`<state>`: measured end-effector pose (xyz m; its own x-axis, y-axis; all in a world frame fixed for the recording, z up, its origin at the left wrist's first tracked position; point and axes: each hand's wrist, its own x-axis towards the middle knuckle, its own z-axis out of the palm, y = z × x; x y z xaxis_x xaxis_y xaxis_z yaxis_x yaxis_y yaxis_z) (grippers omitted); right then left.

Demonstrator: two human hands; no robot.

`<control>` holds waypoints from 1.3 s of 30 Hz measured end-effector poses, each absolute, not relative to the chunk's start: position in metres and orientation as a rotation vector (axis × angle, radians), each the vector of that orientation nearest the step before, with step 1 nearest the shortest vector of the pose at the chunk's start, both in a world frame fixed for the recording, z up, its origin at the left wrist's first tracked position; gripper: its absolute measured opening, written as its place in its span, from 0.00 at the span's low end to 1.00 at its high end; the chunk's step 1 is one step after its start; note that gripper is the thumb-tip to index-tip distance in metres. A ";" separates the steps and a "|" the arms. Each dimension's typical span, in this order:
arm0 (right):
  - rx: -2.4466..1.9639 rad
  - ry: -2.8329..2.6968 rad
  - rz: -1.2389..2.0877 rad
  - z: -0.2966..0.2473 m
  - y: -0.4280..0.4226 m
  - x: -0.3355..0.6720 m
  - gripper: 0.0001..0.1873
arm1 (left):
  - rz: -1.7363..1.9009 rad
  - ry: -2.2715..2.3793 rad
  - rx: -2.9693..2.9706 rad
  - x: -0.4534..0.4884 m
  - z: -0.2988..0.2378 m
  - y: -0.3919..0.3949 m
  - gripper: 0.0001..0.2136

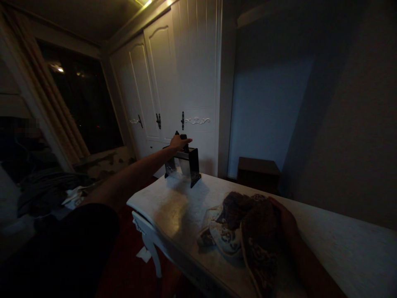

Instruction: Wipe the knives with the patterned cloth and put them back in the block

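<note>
My left hand (177, 143) stretches out to the far left end of the white table and is closed at the top of a black-framed stand (194, 163). Its side panels look clear, and dark knobs or handles stick up around my fingers; the dim light hides what they belong to. Near the front of the table, a bunched patterned cloth (228, 236) in brown and cream lies in folds. My right hand (287, 219) curls round the cloth's right side, its fingers partly hidden behind the dark folds.
The white table (335, 236) has a curved edge and carved leg. Behind it stand a white wardrobe (195, 78) and a low dark brown cabinet (259, 165). At left are a dark window (83, 95), a curtain (52, 82), piled clothes (49, 190) and a partly seen person (15, 145).
</note>
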<state>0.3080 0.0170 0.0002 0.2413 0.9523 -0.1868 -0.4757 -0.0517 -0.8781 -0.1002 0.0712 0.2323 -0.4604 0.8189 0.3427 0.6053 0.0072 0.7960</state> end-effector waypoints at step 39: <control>-1.094 -0.714 1.210 -0.009 0.016 0.318 0.12 | 1.101 2.548 1.770 -0.159 0.221 0.067 0.22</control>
<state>0.3181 0.0164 -0.0094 0.2480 0.9622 -0.1123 -0.3672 -0.0139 -0.9300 -0.1594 0.0670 0.2205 -0.4141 0.7773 0.4736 0.8776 0.2029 0.4344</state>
